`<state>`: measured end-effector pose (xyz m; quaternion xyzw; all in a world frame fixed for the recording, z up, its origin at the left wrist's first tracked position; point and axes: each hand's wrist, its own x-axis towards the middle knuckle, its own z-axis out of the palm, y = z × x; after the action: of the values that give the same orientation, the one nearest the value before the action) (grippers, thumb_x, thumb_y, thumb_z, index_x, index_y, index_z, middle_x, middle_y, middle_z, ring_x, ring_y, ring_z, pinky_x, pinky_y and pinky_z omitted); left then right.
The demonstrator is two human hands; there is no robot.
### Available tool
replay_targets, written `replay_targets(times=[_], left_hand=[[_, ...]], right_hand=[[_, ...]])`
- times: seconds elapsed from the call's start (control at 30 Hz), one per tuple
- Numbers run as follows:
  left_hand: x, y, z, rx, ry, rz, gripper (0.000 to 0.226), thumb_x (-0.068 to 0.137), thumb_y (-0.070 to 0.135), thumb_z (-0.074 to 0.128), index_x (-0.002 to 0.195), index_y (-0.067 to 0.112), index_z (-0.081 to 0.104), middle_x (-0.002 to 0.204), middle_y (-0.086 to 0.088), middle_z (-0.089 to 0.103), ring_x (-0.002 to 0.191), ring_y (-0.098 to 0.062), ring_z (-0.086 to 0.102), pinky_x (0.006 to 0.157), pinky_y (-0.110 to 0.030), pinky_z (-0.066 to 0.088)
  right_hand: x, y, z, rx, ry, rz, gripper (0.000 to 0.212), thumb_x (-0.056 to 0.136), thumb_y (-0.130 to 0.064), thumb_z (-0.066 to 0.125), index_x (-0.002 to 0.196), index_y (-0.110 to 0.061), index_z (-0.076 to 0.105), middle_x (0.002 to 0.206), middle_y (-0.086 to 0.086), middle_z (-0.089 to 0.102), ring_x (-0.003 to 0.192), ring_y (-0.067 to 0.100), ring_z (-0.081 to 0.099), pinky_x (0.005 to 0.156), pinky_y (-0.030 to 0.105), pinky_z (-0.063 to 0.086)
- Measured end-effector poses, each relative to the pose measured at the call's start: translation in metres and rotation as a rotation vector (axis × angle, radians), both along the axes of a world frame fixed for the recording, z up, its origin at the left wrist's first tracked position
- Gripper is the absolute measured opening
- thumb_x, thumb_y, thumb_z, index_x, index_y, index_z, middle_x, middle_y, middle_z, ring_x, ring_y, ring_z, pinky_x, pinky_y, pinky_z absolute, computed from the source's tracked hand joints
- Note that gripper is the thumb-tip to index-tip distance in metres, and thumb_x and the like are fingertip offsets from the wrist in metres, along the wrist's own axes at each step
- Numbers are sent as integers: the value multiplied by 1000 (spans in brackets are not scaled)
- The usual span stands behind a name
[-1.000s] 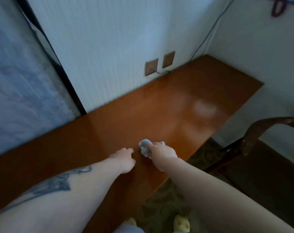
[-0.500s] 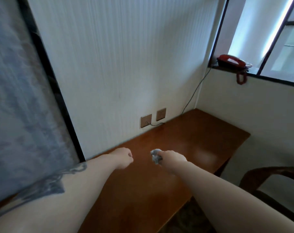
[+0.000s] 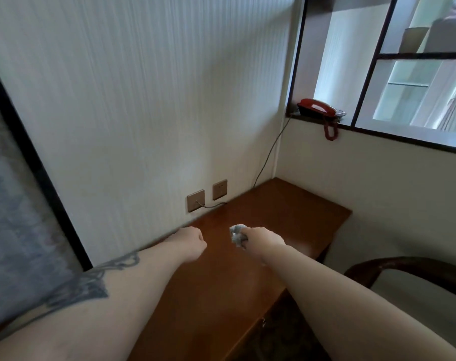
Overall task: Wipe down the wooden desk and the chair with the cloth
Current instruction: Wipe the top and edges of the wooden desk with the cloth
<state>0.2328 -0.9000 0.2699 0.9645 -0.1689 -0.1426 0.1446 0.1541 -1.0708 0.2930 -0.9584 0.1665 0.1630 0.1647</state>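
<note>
Currently, one balled grey cloth (image 3: 238, 235) is pinched in the right hand (image 3: 263, 239) at the frame's centre, above the desk (image 3: 287, 217), while the left hand (image 3: 193, 242) is curled into a fist holding nothing. Wiping of the desk is judged to be in progress, its far end near the right wall likely still to be covered, and the one chair (image 3: 404, 268) at lower right is judged untouched. Also counted are two wall sockets (image 3: 207, 195) and one red phone (image 3: 316, 108) on the sill at upper right.
</note>
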Motion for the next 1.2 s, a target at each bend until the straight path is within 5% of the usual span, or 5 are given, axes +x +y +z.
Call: replay_targets(times=[0.2,0.6,1.2], left_hand=[[-11,-43,6,11,-11,-20,24,94,33,46,110,26,62,115,2,61,101,-20,59,88,-32,49],[-29,-104,24,-21,-84,29,23,95,33,45,110,26,61,115,2,61,104,-23,59,85,-30,46],[24,-169,-46,39,66,-100,23,96,32,42,110,27,59,109,3,62,96,-21,60,85,-33,51]], right_hand=[[-14,-46,-6,-111,-99,12,52,97,-14,47,142,-38,36,116,1,60,100,21,60,66,30,41],[-23,-114,-12,-211,-150,75,42,99,-16,46,137,-32,42,108,-1,62,88,19,61,64,29,47],[-9,-172,-80,-167,-21,-74,38,97,-17,45,132,-31,43,113,-1,57,96,22,59,72,35,51]])
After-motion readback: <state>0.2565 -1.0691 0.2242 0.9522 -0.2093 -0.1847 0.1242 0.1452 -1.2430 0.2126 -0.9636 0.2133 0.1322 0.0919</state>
